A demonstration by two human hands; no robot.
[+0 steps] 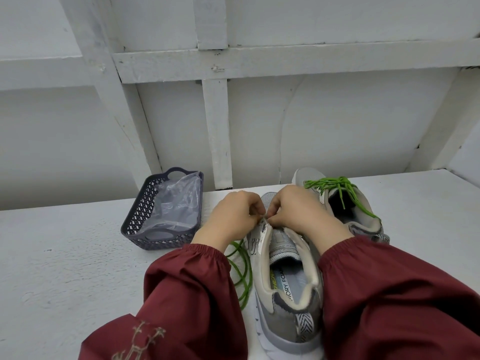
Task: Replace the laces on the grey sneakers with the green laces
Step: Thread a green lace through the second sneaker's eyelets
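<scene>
A grey sneaker (285, 289) sits on the white desk (65, 255) right in front of the person, heel nearest them, tongue loose. Both hands meet over its front. The left hand (233, 214) and right hand (298, 211) have curled fingers, their tips pinching the edge of the shoe's left eyelet flap; whether a lace tip sits between them cannot be told. A loose green lace (244, 276) loops on the desk beside the shoe, under the left wrist. Behind on the right stands a second sneaker (363, 219) already carrying a green lace. A dark basket (135, 224) holding a clear plastic bag (176, 201) sits to the left.
</scene>
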